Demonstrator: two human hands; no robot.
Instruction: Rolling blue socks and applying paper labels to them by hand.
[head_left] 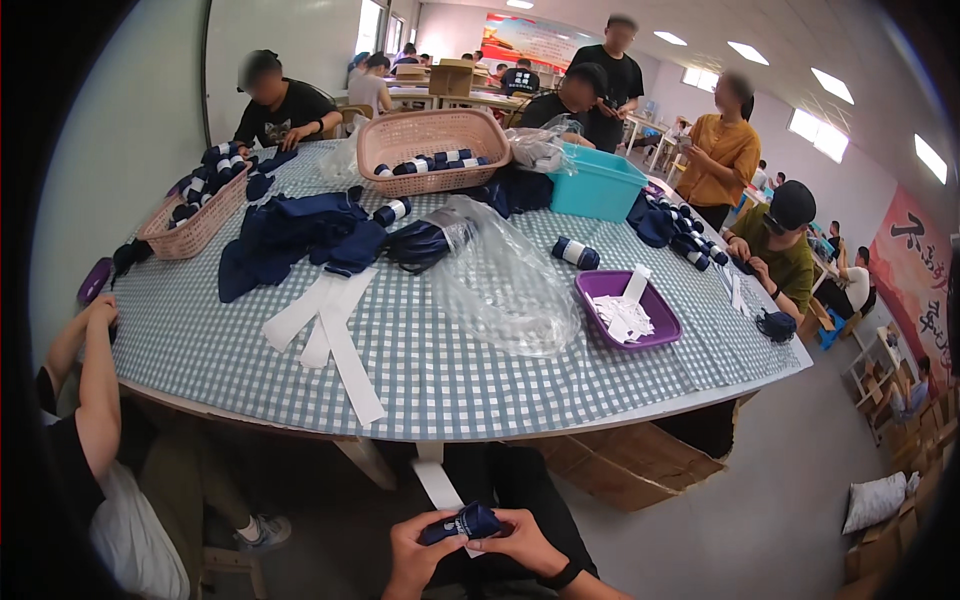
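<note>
Low over my lap, below the table edge, a small navy fabric roll [462, 523] with pale print on it sits between my two hands. My left hand [415, 555] is closed on its left end, the thumb along the near side. My right hand [520, 543] grips the other end, its thumb and fingers pressed to the fabric; a dark band circles that wrist. A white paper strip [438, 486] extends away from under the roll toward the table, and its lower end shows between my hands. The roll's underside is hidden.
The checked tablecloth [450, 390] bears loose white strips [345, 360], navy fabric [295, 240], a clear plastic bag [510, 290], a purple tray [655, 340] of paper pieces, pink baskets [375, 135] and a teal bin [597, 185]. Co-workers sit around; a cardboard box [620, 465] is under the table.
</note>
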